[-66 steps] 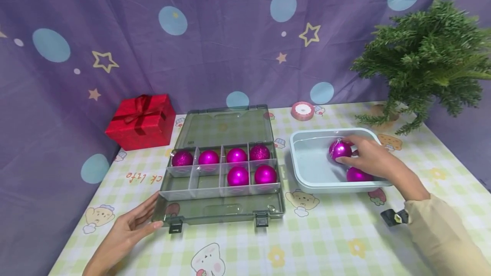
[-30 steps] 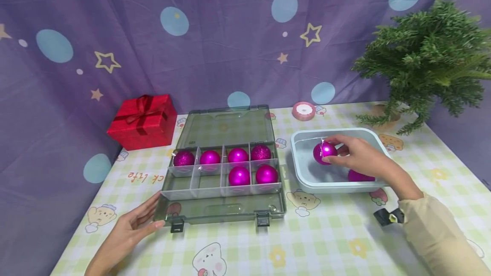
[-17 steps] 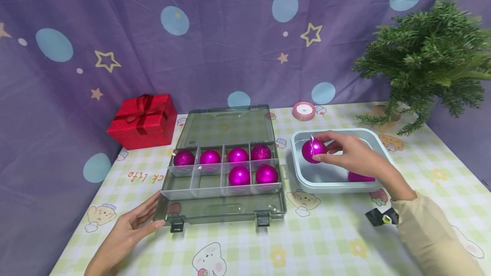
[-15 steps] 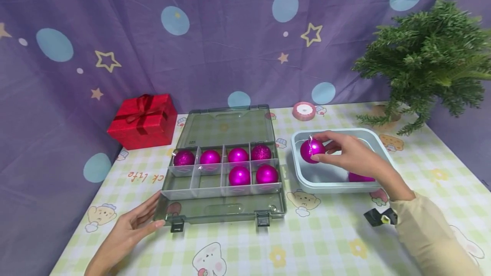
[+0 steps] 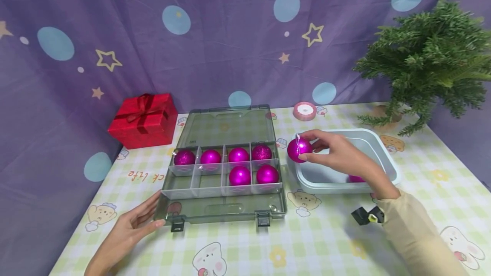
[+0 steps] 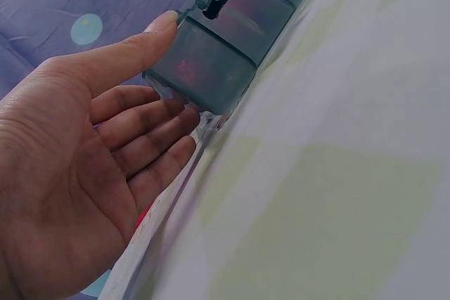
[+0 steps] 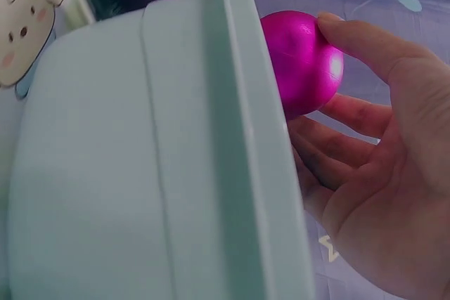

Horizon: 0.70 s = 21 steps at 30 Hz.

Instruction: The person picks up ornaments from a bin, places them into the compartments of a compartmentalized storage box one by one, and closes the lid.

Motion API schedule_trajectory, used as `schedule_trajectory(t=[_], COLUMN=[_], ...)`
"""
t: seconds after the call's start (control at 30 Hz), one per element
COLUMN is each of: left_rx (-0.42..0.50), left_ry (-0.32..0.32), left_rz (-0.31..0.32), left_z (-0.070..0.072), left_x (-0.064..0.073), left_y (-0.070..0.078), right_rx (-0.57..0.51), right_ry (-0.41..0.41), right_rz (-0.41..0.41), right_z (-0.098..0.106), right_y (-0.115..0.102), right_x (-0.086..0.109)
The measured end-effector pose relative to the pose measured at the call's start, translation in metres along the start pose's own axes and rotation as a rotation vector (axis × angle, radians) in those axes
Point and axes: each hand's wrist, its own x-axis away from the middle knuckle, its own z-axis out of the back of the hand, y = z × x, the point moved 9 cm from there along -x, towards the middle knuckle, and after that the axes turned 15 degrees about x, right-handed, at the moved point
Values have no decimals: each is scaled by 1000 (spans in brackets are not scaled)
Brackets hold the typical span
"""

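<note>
Orange lettering (image 5: 145,176) on the checked tablecloth (image 5: 245,246), upside down in the head view beside the plastic box (image 5: 245,205), reads "ck life", while a tiny mark (image 5: 192,142) on the box's lid (image 5: 230,129) cannot be made out.

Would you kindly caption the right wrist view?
A right hand grips a magenta ball partly hidden by a pale tub.

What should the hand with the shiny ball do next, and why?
I'd say the right hand should move its pink ball left, off the pale blue tub, toward an empty compartment of the open case. Six more balls sit there, one per compartment, and the nearer row's two leftmost compartments hold none. The ball is by the tub's left rim.
</note>
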Motion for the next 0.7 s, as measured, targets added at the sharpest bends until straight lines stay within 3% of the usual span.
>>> schedule_trajectory(t=[0.23, 0.7], left_rx=[-2, 3], left_ry=[8, -2], left_rz=[35, -27], left_z=[0, 0], left_x=[0, 0], left_y=[-3, 1], right_rx=[-35, -119], right_ry=[-13, -86], right_rz=[50, 106], right_z=[-10, -41], right_y=[-14, -43], right_x=[-11, -40])
